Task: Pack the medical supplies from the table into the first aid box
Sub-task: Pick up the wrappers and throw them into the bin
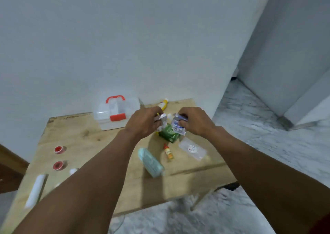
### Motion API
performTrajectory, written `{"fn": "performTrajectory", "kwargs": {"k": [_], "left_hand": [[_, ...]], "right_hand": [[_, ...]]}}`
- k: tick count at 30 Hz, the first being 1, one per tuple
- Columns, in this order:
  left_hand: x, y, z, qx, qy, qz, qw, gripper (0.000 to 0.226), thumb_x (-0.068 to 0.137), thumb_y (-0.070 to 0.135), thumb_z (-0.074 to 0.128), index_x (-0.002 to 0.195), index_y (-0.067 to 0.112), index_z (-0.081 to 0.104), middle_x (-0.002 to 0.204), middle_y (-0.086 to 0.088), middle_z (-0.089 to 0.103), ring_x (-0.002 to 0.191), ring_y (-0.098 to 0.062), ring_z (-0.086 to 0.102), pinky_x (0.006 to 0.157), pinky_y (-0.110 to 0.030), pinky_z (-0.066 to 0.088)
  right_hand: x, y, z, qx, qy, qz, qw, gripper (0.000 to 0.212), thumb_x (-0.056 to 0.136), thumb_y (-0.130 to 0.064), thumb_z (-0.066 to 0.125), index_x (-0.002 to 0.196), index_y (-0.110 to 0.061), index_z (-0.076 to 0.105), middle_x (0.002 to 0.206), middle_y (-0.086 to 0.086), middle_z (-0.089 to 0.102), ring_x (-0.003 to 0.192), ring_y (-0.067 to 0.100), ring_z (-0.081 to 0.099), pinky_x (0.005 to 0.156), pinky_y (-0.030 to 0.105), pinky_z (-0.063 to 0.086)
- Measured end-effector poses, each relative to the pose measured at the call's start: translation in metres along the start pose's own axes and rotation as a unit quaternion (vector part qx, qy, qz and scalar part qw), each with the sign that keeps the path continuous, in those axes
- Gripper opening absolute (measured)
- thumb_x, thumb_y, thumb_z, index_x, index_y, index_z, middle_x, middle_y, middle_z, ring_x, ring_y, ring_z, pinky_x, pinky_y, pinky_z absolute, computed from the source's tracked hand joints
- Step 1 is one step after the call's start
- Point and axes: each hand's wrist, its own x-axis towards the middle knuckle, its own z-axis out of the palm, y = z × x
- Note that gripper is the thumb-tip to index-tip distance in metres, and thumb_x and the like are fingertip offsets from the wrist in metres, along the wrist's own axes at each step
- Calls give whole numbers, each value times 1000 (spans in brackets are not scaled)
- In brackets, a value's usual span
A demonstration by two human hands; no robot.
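Note:
My left hand (142, 122) grips a crinkled silver packet (162, 118), and my right hand (193, 121) grips a second silver-and-blue packet (177, 127); both are held above a green box (168, 134) on the wooden table (85, 137). The clear first aid box (116, 114) with red handle and red latch stands closed at the table's back left. Loose on the table lie a pale green mask pack (151, 160), a small red-capped bottle (168, 151), a clear flat case (192, 148), a yellow bottle (163, 104), two red tape rolls (59, 149) and a white roll (35, 190).
The table stands against a white wall (125, 46). A marbled floor (259, 126) lies to the right and in front, with another wall corner at the far right. A dark wooden piece (9, 171) stands at the left edge.

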Motion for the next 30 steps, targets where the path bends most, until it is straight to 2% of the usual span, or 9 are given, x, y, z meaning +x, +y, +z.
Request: {"fn": "performTrajectory", "kwargs": {"k": [4,6,8,10,15,20,24,28,30], "left_hand": [[14,94,38,-48,-13,32,998,24,80,17,73,105,19,71,84,-6,73,83,-29,66,69,-34,49],[17,139,62,-84,-16,37,996,23,79,15,74,102,18,72,77,-3,71,80,-27,66,68,-33,46],[19,181,86,-107,-24,37,993,21,80,17,75,100,19,72,73,2,67,76,-24,64,67,-30,44],[21,218,110,-119,-47,35,991,19,81,20,75,99,20,72,70,5,64,72,-20,60,63,-28,39],[36,280,162,-129,-113,48,984,21,81,25,77,100,21,71,72,10,62,77,-18,61,63,-24,38],[76,306,216,-121,-154,43,980,22,81,26,77,102,22,71,90,2,72,87,-19,66,72,-25,43],[120,304,272,-119,-190,18,974,21,81,26,76,101,24,71,93,0,75,89,-22,68,75,-27,48],[169,288,337,-123,-226,-32,966,16,83,28,73,99,25,70,92,-1,74,91,-24,68,76,-30,49],[186,278,366,-109,-257,-59,958,21,85,29,71,105,24,69,98,-1,73,96,-24,67,77,-30,48]], "right_hand": [[-65,75,-52,3,34,39,999,4,81,-18,68,81,-16,64,73,-3,60,75,22,56,62,30,39],[-101,113,-77,20,44,76,996,13,79,-18,70,72,-23,60,67,-8,55,71,20,54,59,30,39],[-136,150,-97,19,52,107,993,6,77,-17,71,77,-15,65,72,-4,62,75,23,60,66,33,47],[-165,183,-111,24,56,138,989,12,77,-17,71,85,-7,69,80,4,69,79,27,64,72,39,51],[-210,252,-124,25,29,187,982,16,81,-17,71,95,-9,72,88,7,71,83,26,65,73,35,50],[-202,316,-116,17,-1,201,980,18,81,-19,71,96,-10,72,92,9,72,86,28,64,73,35,50],[-164,373,-96,-12,-18,173,985,11,77,-12,68,84,-4,70,83,12,69,79,34,62,66,34,46],[-112,437,-72,-13,-105,189,976,11,79,-13,64,73,-7,56,73,9,59,76,32,60,61,30,36],[-87,466,-55,-11,-154,180,971,7,82,-16,65,79,-11,62,79,6,61,82,31,62,66,30,39]]}}
